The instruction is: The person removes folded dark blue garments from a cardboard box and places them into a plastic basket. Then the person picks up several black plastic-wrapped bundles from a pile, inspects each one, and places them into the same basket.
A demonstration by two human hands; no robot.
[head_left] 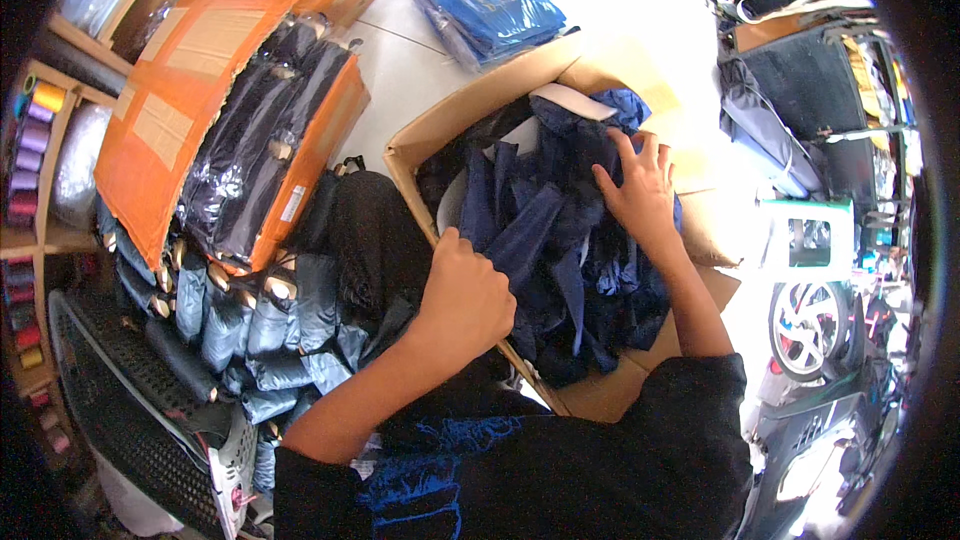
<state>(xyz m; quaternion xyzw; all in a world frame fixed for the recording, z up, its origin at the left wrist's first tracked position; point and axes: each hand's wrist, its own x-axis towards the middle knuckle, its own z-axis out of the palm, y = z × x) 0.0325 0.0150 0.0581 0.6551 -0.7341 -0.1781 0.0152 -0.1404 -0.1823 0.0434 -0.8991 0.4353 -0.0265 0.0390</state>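
Navy cloth [560, 260] is piled loose in the open cardboard box [470, 115], filling most of it, and both hands are working right in that pile. The box sits on a pale tiled floor [400, 60], flaps spread, and it's the biggest thing near the hands.

Left of the left hand there's an orange carton [165, 110] tipped on its side, stuffed with dark bagged bundles [250, 140]. Below that, a heap of more bagged bundles [250, 340] in bluish plastic, just beside the left forearm. Further left, a black perforated panel [110, 400] and a shelf with thread spools [35, 130].

Up past the right hand, well apart from it, lies 1 blue bagged pack [495, 5] on the floor. To the right of the right hand there's a grey bag [760, 130] and a small teal-framed thing [810, 235], can't tell what it is.

Left hand [465, 295]: closed into a fist at the box's near-left edge, looks like it's bunching the cloth, though what's inside the fist is hidden. Right hand [640, 190]: fingers spread and flat, pressing down on top of the cloth toward the far side of the pile, not closed on anything.
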